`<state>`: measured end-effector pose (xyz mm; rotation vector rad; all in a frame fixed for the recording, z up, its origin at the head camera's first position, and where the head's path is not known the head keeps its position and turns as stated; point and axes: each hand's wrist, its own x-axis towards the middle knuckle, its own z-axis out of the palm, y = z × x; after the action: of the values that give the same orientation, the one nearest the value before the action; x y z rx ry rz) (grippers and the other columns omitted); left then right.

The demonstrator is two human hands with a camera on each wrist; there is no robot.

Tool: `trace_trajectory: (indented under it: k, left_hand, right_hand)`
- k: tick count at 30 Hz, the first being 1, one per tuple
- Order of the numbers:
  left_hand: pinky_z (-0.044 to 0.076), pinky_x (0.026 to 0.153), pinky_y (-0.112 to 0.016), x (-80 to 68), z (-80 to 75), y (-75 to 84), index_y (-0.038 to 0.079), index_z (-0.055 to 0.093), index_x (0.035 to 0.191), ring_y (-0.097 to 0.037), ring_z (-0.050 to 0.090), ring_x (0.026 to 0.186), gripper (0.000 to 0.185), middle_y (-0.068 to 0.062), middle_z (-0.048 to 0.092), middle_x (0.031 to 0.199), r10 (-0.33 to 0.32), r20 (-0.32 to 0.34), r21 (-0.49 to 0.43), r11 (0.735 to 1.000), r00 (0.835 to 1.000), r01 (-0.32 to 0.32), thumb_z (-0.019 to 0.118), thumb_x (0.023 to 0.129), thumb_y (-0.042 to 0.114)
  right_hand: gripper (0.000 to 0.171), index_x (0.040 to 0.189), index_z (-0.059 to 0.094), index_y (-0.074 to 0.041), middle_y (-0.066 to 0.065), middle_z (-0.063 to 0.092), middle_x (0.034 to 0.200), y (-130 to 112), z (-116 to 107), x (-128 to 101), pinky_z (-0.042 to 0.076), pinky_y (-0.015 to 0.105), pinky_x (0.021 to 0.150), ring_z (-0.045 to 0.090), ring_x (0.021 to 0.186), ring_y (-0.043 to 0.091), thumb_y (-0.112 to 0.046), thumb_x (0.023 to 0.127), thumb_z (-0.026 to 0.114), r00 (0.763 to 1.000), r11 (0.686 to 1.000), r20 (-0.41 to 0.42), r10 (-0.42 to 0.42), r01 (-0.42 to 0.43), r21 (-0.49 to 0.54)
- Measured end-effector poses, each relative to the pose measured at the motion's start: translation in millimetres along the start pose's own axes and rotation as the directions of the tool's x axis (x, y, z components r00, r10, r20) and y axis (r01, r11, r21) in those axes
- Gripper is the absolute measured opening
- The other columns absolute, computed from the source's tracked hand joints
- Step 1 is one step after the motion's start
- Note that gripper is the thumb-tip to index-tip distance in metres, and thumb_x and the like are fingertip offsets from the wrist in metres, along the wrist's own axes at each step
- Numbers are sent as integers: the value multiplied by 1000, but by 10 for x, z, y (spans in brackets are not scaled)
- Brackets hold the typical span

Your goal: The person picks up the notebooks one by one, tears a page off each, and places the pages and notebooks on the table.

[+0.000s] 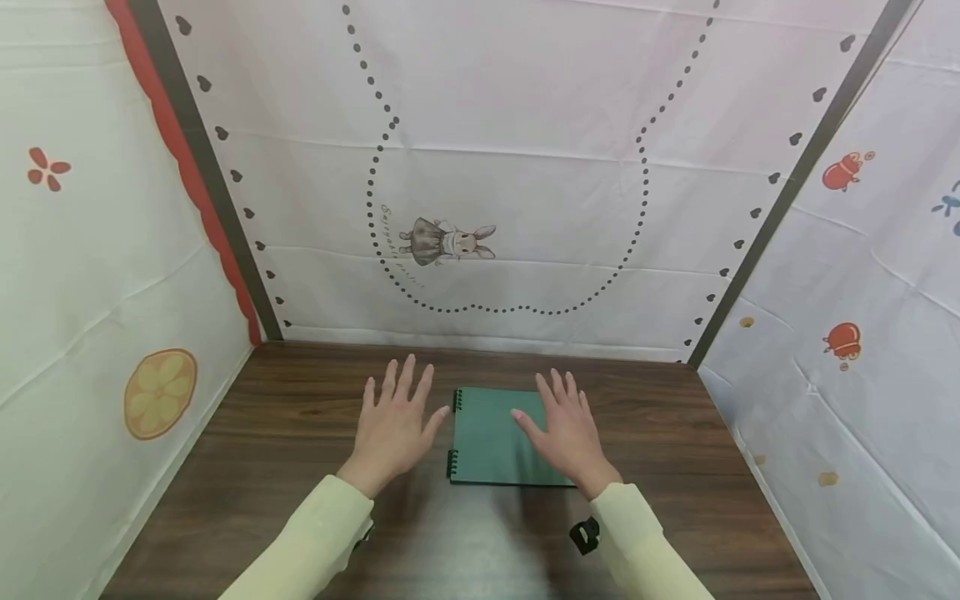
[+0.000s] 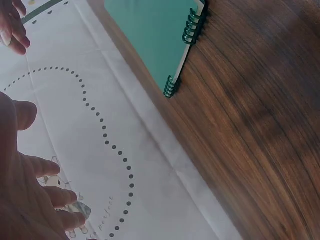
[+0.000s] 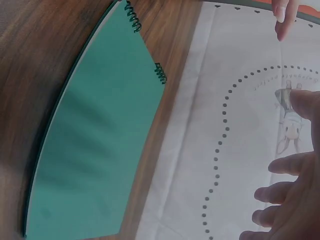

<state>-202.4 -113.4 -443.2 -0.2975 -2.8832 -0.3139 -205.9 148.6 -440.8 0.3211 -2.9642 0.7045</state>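
Observation:
A green spiral-bound notebook (image 1: 491, 437) lies closed on the dark wooden table (image 1: 285, 475), its wire coils along the left edge. My left hand (image 1: 393, 421) is held flat with fingers spread just left of the notebook, holding nothing. My right hand (image 1: 566, 429), also spread and empty, is over the notebook's right part; I cannot tell whether it touches the cover. In the left wrist view the notebook (image 2: 155, 35) shows beyond the left hand (image 2: 25, 195). Under the raised right hand (image 3: 295, 200), the right wrist view shows the green cover (image 3: 95, 145).
A white cloth backdrop with a rabbit print (image 1: 450, 242) closes the back of the table. Printed cloth walls stand on the left (image 1: 112, 333) and right (image 1: 847, 375). A black strap (image 1: 585, 535) sits at my right wrist.

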Motion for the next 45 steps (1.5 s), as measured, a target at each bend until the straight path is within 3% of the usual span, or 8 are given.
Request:
trace_trajectory:
  k: [7, 13, 20, 29, 37, 45]
  left_hand:
    - [16, 115, -65, 9, 73, -10, 14, 29, 153, -39, 16, 149, 68, -17, 22, 160, 13, 5, -12, 1000, 1000, -12, 45, 98, 51]
    - [19, 115, -64, -19, 170, 7, 13, 33, 151, -39, 21, 147, 67, -17, 24, 159, 25, 3, -8, 1000, 1000, -25, 48, 97, 50]
    - [25, 113, -63, -108, 417, 76, 13, 37, 149, -37, 28, 145, 66, -16, 29, 158, 67, 10, -13, 998, 998, -67, 54, 95, 47]
    - [31, 110, -61, -200, 681, 186, 11, 41, 146, -34, 34, 143, 66, -15, 35, 155, 111, 54, -10, 994, 992, -111, 58, 93, 47]
    - [36, 107, -60, -215, 847, 272, 8, 44, 144, -31, 43, 138, 67, -14, 40, 152, 155, 81, -15, 988, 985, -154, 62, 91, 46]
    - [40, 104, -59, -232, 998, 312, 8, 46, 143, -27, 50, 133, 68, -14, 48, 147, 186, 101, -10, 982, 977, -186, 66, 89, 44]
  right_hand:
    - [75, 152, 29, -11, 17, 21, 160, 116, 52, -24, 15, 57, 119, 12, 150, 37, -54, 95, 51, 999, 999, 3, 47, -47, 20]
    - [71, 152, 30, -9, 17, 26, 159, 256, 128, -65, 14, 59, 118, 31, 144, 36, -50, 97, 50, 992, 988, 15, 126, -127, 87]
    - [66, 150, 32, -6, 18, 35, 154, 454, 230, -171, 18, 61, 116, 39, 139, 37, -43, 98, 51, 980, 970, 18, 198, -199, 139]
    - [64, 148, 33, -2, 23, 37, 152, 662, 333, -336, 36, 60, 106, 40, 135, 45, -40, 99, 50, 942, 923, 62, 329, -334, 190]
    - [65, 149, 31, -2, 26, 39, 149, 845, 426, -418, 38, 60, 103, 42, 133, 45, -42, 100, 46, 899, 873, 109, 424, -438, 216]
    - [65, 147, 32, 1, 30, 41, 146, 949, 503, -435, 38, 60, 103, 42, 132, 47, -43, 101, 44, 874, 853, 132, 468, -486, 191]
